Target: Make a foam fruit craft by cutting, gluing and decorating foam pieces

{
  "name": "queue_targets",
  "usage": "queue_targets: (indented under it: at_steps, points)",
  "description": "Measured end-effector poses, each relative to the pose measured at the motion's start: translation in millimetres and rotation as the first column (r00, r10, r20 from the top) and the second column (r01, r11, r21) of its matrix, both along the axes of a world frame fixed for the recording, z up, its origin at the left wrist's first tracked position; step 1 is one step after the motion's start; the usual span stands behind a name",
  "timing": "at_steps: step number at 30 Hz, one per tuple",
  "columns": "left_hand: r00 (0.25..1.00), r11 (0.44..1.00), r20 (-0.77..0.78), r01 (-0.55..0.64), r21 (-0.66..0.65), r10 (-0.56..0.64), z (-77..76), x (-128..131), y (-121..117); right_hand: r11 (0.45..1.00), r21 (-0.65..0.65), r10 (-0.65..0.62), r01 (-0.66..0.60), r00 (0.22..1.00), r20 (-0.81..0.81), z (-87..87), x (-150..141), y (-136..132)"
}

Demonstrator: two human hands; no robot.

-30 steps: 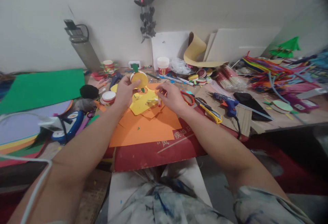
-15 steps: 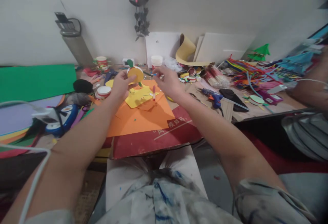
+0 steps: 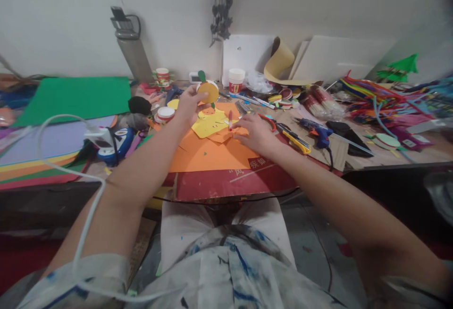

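My left hand (image 3: 188,106) is closed on a round orange-yellow paper disc (image 3: 207,93) with a white rim and a green leaf (image 3: 201,76) at its top. It holds the disc up above the work surface. My right hand (image 3: 255,133) is open, palm down, over the orange paper (image 3: 222,155), its fingertips close beside a red marker (image 3: 230,120). Whether a fingertip touches the marker I cannot tell. Under the marker lie yellow paper pieces (image 3: 208,126) with small marks and scraps on them.
To the right are a yellow utility knife (image 3: 295,140), a blue glue gun (image 3: 320,134) and a black phone (image 3: 348,139). Pens (image 3: 262,103) and a paper cup (image 3: 236,82) stand or lie behind. On the left are green sheets (image 3: 74,99), a white cable (image 3: 92,200) and a tall bottle (image 3: 134,56).
My right hand has let go of a dark pen at the back and come down and nearer, beside the red marker. My left hand still holds the disc. The view has turned left.
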State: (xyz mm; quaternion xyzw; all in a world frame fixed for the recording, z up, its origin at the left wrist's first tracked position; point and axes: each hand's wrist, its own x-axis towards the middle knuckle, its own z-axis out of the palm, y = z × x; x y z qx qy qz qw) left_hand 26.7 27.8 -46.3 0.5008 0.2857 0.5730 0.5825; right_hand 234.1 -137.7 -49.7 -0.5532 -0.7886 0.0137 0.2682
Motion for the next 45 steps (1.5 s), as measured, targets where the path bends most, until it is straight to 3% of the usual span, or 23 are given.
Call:
queue_targets:
  at_steps: [4, 7, 14, 20, 28, 39, 45]
  points:
    - [1.0, 1.0, -0.009, 0.014, -0.001, -0.014, 3.5, 0, -5, 0.999, -0.047, -0.017, 0.026, 0.984, 0.179, -2.2, -16, -2]
    - [0.999, 0.999, -0.021, 0.028, 0.015, -0.028, 5.0, -2, -5, 0.996, -0.064, -0.046, 0.062, 0.974, 0.221, -5.1, -19, 0]
    - [1.0, 0.999, -0.02, 0.023, 0.023, -0.023, 2.6, -4, 3, 0.997, -0.01, -0.07, 0.071, 0.991, 0.111, -12.4, -13, 3]
    - [0.999, 0.999, -0.008, 0.039, 0.012, -0.039, 2.9, -5, 3, 0.99, 0.004, -0.137, 0.138, 0.99, -0.039, -3.8, -11, 8]
    - [0.999, 0.999, 0.005, 0.036, 0.012, -0.036, 3.3, -7, 7, 0.942, -0.191, -0.307, 0.277, 0.94, -0.148, 2.6, 0, 10]
    - [0.998, 0.998, -0.044, 0.045, 0.042, -0.043, -2.1, -5, 7, 0.925, -0.339, -0.272, 0.172, 0.922, -0.275, 7.9, -9, 15]
    - [0.997, 0.997, -0.036, 0.065, 0.039, -0.064, -0.4, -7, 3, 0.902, -0.372, -0.328, 0.22, 0.909, -0.257, 8.8, -10, 16]
